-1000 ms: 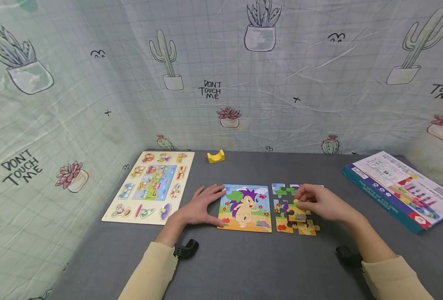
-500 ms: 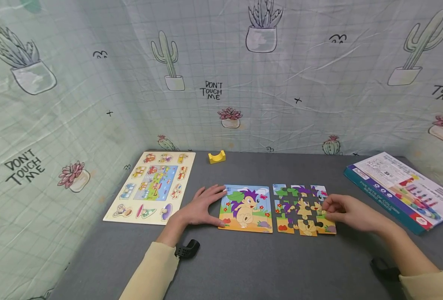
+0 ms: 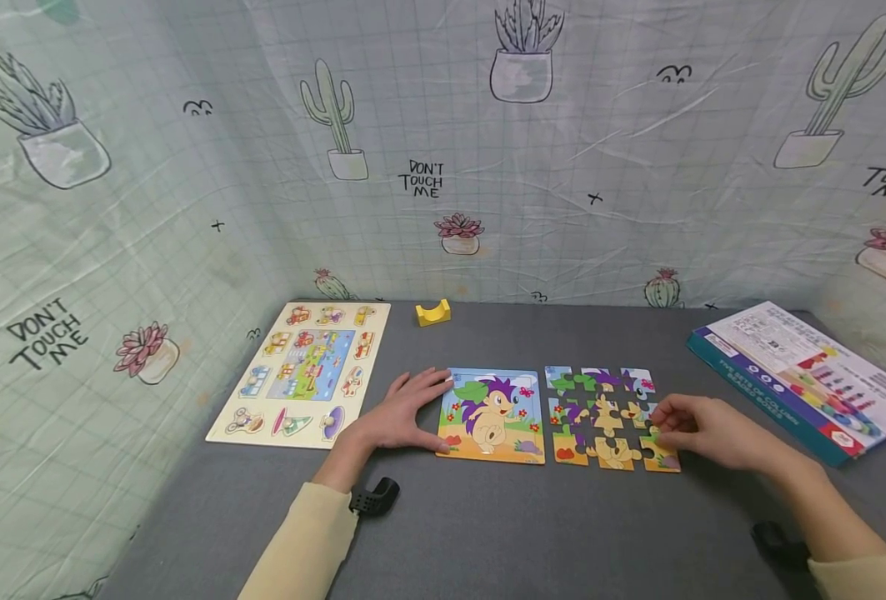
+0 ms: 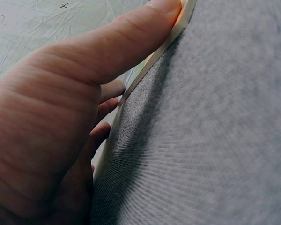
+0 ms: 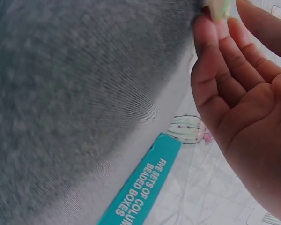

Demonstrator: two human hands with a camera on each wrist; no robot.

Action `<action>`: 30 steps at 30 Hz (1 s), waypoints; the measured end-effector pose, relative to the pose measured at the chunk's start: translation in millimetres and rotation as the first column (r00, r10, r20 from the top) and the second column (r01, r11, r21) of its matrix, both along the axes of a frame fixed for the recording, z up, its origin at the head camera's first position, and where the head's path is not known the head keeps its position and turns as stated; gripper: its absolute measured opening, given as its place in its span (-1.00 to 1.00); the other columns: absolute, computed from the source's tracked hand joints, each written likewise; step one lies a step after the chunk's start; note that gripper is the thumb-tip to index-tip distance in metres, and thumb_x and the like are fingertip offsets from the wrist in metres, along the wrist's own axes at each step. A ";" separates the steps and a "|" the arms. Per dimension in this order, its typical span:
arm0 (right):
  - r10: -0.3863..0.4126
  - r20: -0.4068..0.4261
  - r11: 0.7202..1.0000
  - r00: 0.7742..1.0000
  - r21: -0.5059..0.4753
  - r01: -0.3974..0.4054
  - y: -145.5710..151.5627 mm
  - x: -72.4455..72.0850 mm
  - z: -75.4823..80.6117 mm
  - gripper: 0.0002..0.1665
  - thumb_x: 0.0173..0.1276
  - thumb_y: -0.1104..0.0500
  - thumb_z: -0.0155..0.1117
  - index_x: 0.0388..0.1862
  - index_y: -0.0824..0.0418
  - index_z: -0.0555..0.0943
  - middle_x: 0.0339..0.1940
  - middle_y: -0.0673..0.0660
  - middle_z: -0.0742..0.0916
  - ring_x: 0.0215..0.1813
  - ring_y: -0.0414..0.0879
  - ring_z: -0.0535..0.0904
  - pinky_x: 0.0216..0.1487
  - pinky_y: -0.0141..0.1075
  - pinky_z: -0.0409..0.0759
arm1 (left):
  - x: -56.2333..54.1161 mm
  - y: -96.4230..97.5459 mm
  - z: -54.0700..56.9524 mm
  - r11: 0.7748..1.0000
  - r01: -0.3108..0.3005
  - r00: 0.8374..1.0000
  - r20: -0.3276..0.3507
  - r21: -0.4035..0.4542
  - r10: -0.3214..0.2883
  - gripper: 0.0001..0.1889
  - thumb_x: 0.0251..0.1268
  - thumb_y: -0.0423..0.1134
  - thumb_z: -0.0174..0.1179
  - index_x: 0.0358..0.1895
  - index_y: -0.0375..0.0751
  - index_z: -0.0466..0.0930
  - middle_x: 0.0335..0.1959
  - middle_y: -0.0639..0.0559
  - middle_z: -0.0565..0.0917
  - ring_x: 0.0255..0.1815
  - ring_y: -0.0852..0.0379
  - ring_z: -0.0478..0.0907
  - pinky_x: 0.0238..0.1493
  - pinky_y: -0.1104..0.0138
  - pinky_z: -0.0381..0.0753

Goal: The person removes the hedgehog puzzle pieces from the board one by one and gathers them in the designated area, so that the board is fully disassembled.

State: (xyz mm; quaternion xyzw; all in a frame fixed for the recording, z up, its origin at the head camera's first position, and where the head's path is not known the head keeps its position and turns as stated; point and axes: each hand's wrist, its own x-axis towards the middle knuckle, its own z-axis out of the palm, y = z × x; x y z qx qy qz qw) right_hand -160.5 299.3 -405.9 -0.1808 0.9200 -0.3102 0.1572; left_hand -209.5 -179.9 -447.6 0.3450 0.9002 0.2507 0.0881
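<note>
A square hedgehog picture board (image 3: 493,417) lies on the table. My left hand (image 3: 400,414), fingers spread, rests along its left side, the thumb at the lower corner. In the left wrist view that thumb (image 4: 126,40) lies over the board's edge. Right of the board, jigsaw pieces (image 3: 609,415) of the same hedgehog are laid out in a loose square with small gaps. My right hand (image 3: 705,429) pinches the lower right corner puzzle piece (image 3: 663,460), set slightly off its neighbours. The right wrist view shows only a pale green bit (image 5: 220,8) at its fingertips.
A wooden vehicle puzzle board (image 3: 213,429) lies at the left. A yellow arched block (image 3: 432,313) stands at the back. At the right lies a teal-edged box (image 3: 803,383) of beaded columns. Cactus-print cloth (image 3: 488,167) walls the table behind.
My right hand has brought the corner piece from over the middle of the jigsaw to its lower right corner, then slid it slightly outward. The left hand has stayed put.
</note>
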 end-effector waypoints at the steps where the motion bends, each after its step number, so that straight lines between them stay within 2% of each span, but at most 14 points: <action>1: -0.005 -0.003 1.000 1.000 0.013 0.005 -0.2 0.1 1.0 -0.73 0.38 0.13 0.42 -0.06 0.23 0.61 -0.25 -0.02 0.68 -0.23 -0.11 0.56 -0.20 -0.36 0.59 | 0.0 0.1 0.2 1.000 0.000 1.000 -0.002 0.000 0.000 0.05 0.08 0.19 0.47 0.59 -0.17 0.18 0.61 -0.06 0.12 0.63 -0.09 -0.12 0.51 -0.16 -0.30; 9: -0.001 -0.030 0.999 1.000 0.038 0.002 1.9 2.9 4.4 -0.71 0.34 0.15 0.45 -0.07 0.25 0.61 -0.23 -0.02 0.69 -0.20 -0.11 0.58 -0.20 -0.36 0.61 | -1.0 -0.1 0.1 1.000 -0.004 1.000 0.000 -0.002 0.004 0.05 0.08 0.20 0.46 0.59 -0.17 0.19 0.61 -0.06 0.13 0.63 -0.10 -0.12 0.51 -0.16 -0.31; 13: 0.027 -0.014 0.999 1.000 0.031 -0.026 1.0 6.0 1.6 -0.58 0.24 0.09 0.54 -0.05 0.26 0.59 -0.24 -0.01 0.66 -0.20 -0.09 0.56 -0.19 -0.35 0.61 | -1.2 0.0 0.2 1.000 -0.003 1.000 0.002 -0.004 0.003 0.05 0.08 0.20 0.46 0.59 -0.16 0.18 0.61 -0.05 0.12 0.63 -0.09 -0.12 0.51 -0.15 -0.32; 19: 0.048 -0.023 0.995 0.999 0.089 -0.045 -1.4 7.1 -3.1 -0.41 0.14 0.03 0.61 0.03 0.29 0.57 -0.15 0.03 0.63 -0.12 -0.04 0.52 -0.11 -0.23 0.61 | -0.9 0.3 0.4 1.000 0.003 1.000 0.000 0.005 -0.003 0.05 0.08 0.19 0.46 0.59 -0.18 0.18 0.61 -0.07 0.12 0.63 -0.10 -0.11 0.51 -0.17 -0.30; 30: 0.042 -0.017 0.994 0.999 0.106 -0.040 -2.8 8.7 -7.0 -0.41 0.16 0.03 0.60 0.04 0.30 0.57 -0.13 0.04 0.62 -0.11 -0.04 0.51 -0.10 -0.18 0.60 | -1.3 0.1 -1.4 1.000 0.002 1.000 -0.003 -0.003 -0.002 0.06 0.09 0.21 0.45 0.59 -0.16 0.17 0.62 -0.05 0.11 0.63 -0.09 -0.12 0.51 -0.15 -0.31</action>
